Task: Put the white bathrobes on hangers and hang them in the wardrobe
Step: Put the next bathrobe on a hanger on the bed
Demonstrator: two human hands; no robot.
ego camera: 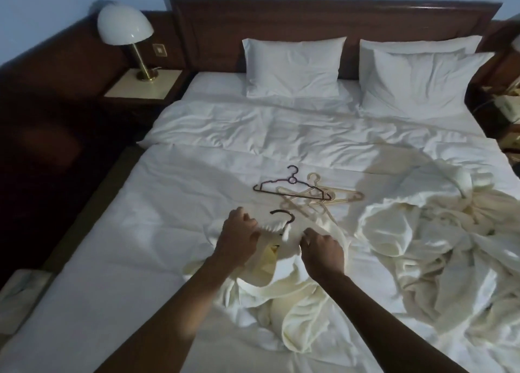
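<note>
Head view is showing my hands (277, 241) gripping the bathrobe (284, 282) collar around a dark hanger (282, 218) on the bed (140, 232); it's looking soft, floppy, heavyish; I'm favouring the shoulders.

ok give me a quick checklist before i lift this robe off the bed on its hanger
1. Hanger in the robe: ok. A dark hook sticks out at the collar of the bathrobe.
2. Both hands on the collar: ok. The left hand and right hand grip cloth on either side of the hook.
3. Shoulders seated on the hanger arms: cannot tell, the cloth hides them.
4. Robe free to lift: not ok. Its lower part lies bunched on the bed.
5. Spare hangers out of the way: ok, they lie beyond the hands.
6. More robes to do: not ok, a white heap still lies on the right.
</note>
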